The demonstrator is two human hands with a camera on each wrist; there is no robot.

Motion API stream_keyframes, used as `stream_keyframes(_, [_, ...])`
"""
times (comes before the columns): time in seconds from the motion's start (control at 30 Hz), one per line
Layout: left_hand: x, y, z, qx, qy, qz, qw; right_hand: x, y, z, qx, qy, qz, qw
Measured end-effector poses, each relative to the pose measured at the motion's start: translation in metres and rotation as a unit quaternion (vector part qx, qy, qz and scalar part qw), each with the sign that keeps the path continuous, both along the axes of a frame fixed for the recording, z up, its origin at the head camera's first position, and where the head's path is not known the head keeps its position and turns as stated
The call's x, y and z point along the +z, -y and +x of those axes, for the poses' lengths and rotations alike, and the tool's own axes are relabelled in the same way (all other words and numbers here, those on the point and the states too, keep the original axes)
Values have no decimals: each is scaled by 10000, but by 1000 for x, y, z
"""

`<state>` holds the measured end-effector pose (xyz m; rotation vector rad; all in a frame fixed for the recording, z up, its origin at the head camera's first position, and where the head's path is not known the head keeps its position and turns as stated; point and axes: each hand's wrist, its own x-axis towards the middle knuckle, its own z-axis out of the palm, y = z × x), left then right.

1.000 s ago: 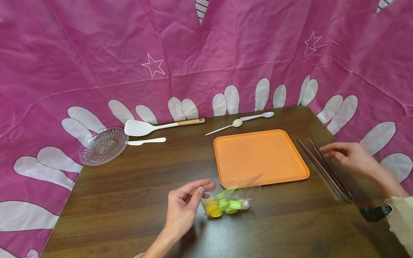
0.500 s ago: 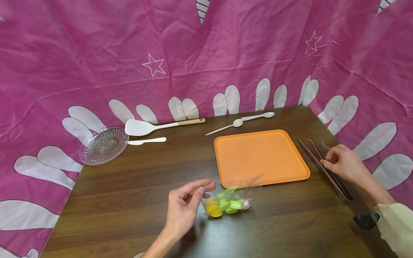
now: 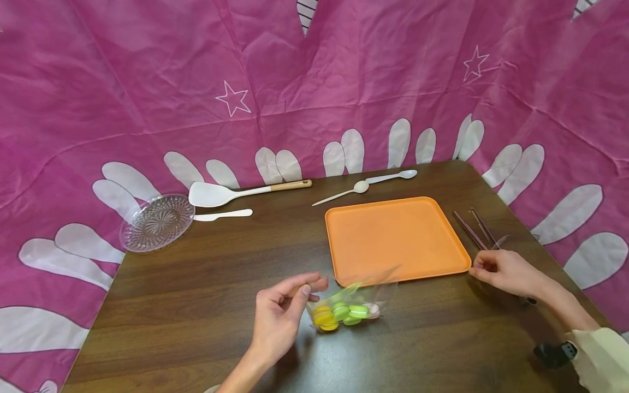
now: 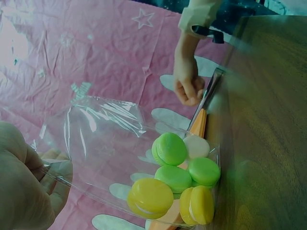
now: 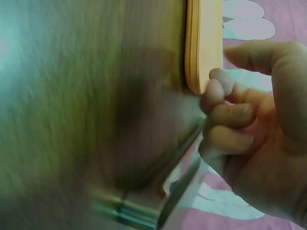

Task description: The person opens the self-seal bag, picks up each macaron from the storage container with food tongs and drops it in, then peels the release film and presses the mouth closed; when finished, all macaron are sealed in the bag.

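My left hand (image 3: 279,316) pinches the top edge of a clear plastic bag (image 4: 96,139), near the table's front. Yellow, green and pale toy macarons (image 4: 172,178) lie together at the bag's bottom. On the right, my right hand (image 3: 511,272) is above the tongs, by the orange tray's near right corner, its fingers curled. A thin see-through strip (image 3: 500,242) sticks out from behind its fingers and seems held there; its kind is unclear. Metal tongs (image 3: 470,230) lie under this hand, partly hidden by it. In the right wrist view the tongs' bent end (image 5: 139,213) shows.
An orange tray (image 3: 398,240) lies right of the middle. Behind it are a wooden spoon (image 3: 361,187) and a white spoon (image 3: 393,177). Farther left are a white spatula (image 3: 216,195), a white knife (image 3: 223,215) and a clear patterned plate (image 3: 157,222). A pink curtain hangs behind.
My right hand has moved nearer and left, from the tongs' tips to beside the tray's corner; the thin strip came along. My left hand and the bag have stayed still.
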<state>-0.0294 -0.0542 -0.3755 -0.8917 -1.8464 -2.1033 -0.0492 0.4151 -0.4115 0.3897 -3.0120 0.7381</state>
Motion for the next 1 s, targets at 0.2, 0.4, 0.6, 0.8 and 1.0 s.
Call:
stream_keyframes(0.2, [0, 0, 1, 18, 35, -43, 10000, -2, 2, 8, 14, 2350, -2194, 9469])
stream_keyframes(0.4, [0, 0, 2, 98, 218, -144, 9996, 3, -13, 5, 1527, 3530, -5605, 7334])
stream_keyframes(0.6, [1, 0, 2, 119, 218, -116, 9996, 47, -20, -1, 2479, 3149, -6764, 6180])
stream_keyframes(0.8, [0, -1, 2, 82, 149, -104, 9998, 80, -8, 4, 3219, 3129, -7492, 4871])
stream_keyframes(1.0, [0, -2, 0, 83, 91, -95, 9999, 62, -11, -2, 2648, 3408, -8021, 4127])
